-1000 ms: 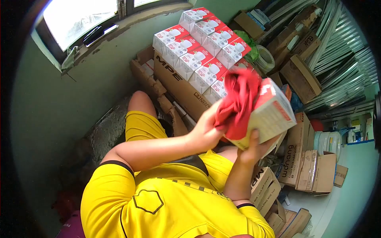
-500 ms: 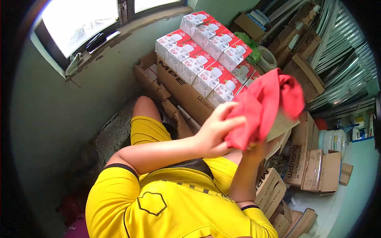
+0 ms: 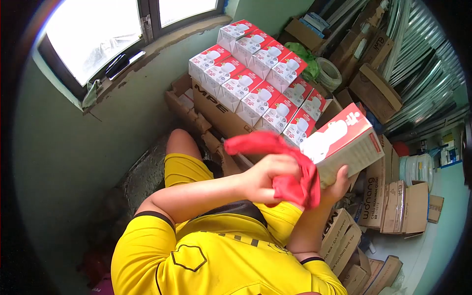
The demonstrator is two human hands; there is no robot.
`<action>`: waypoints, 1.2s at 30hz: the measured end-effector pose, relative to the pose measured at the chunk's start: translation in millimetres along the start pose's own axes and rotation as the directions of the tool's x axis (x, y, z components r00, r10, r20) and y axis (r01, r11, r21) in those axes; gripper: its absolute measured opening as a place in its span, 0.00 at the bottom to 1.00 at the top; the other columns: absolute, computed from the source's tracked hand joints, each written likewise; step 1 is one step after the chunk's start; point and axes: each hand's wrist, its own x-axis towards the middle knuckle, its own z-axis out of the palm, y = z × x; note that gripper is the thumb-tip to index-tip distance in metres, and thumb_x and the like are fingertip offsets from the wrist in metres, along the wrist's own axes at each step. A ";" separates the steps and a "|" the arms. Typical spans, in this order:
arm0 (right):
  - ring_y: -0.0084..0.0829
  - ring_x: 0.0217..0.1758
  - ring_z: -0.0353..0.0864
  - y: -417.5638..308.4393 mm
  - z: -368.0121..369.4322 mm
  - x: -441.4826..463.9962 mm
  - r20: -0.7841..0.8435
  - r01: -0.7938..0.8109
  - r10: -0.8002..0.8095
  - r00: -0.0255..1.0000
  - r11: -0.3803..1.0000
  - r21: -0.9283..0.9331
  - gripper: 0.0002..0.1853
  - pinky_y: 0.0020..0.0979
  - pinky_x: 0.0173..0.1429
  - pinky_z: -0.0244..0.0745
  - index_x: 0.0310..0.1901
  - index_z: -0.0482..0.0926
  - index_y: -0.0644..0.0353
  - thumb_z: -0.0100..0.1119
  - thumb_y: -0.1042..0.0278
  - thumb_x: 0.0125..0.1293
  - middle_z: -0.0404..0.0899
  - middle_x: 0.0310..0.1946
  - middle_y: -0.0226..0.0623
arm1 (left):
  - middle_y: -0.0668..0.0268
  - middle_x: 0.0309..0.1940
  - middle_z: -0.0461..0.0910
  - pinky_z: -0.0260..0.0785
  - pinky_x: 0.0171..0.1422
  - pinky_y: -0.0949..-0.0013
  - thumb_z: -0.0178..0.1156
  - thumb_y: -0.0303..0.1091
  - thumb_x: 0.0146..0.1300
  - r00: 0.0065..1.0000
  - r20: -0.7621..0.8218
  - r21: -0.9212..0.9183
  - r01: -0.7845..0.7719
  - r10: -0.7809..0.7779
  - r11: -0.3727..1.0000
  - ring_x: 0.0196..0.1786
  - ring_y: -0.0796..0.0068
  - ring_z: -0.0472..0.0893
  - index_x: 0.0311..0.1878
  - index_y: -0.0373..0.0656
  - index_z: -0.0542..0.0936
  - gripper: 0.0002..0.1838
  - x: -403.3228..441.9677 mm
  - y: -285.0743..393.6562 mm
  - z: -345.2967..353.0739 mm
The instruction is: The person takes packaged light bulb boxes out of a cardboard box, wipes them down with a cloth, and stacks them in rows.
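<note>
Left hand (image 3: pixel 268 177) has its fingers curled snug around a crumpled red cloth (image 3: pixel 307 179), with one kinda blurry end sticking out past the knuckles and the rest drooping to the right of them. Right hand (image 3: pixel 337 189) is gripping a red and white box (image 3: pixel 339 142), thumb on the pale printed side; its other fingers are mostly hidden, so can't tell exactly where they sit. The box is tilted, just above that thumb, and the cloth is right by its lower left end, no idea if they actually touch. Past the left fingers, a bunch of matching small boxes (image 3: pixel 241 86) sit in rows over a big brown MPE carton (image 3: pixel 214 103). Right of the thumb there's a wonang carton (image 3: pixel 372 199) among other cardboard.
</note>
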 end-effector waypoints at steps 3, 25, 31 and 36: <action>0.44 0.67 0.70 6.0 -14.8 -3.7 -0.046 -0.179 0.189 0.981 0.969 0.173 0.43 0.48 0.71 0.66 0.75 0.51 0.60 0.62 0.53 0.67 0.65 0.67 0.46 | 0.56 0.35 0.78 0.72 0.45 0.62 0.69 0.34 0.55 0.992 0.075 0.025 -0.107 0.105 0.994 0.40 0.51 0.79 0.40 0.40 0.79 0.13 9.6 6.0 6.3; 0.40 0.76 0.58 14.0 -8.2 -47.9 0.140 -0.162 0.183 0.973 0.975 -0.152 0.65 0.42 0.76 0.58 0.78 0.35 0.56 0.79 0.61 0.52 0.51 0.75 0.45 | 0.43 0.80 0.39 0.42 0.81 0.60 0.59 0.34 0.64 0.987 -0.139 0.169 -0.060 0.084 0.984 0.82 0.49 0.44 0.78 0.38 0.54 0.41 43.9 -0.8 -18.9; 0.41 0.72 0.64 11.6 -7.3 -51.1 0.183 -0.104 0.150 0.972 0.965 -0.239 0.62 0.44 0.72 0.65 0.78 0.39 0.57 0.79 0.60 0.51 0.57 0.73 0.46 | 0.49 0.68 0.68 0.55 0.73 0.57 0.59 0.41 0.67 0.915 -0.290 -0.074 0.272 -0.282 0.959 0.70 0.55 0.68 0.68 0.33 0.69 0.30 20.0 -9.6 -6.4; 0.39 0.71 0.67 15.4 -0.2 -29.2 -0.050 0.007 -0.014 0.999 0.990 -0.139 0.53 0.41 0.72 0.64 0.77 0.46 0.62 0.72 0.54 0.59 0.62 0.71 0.45 | 0.46 0.70 0.66 0.51 0.78 0.53 0.66 0.42 0.61 0.994 -0.031 0.280 0.105 -0.101 0.954 0.74 0.45 0.63 0.67 0.35 0.70 0.34 8.0 -2.3 13.4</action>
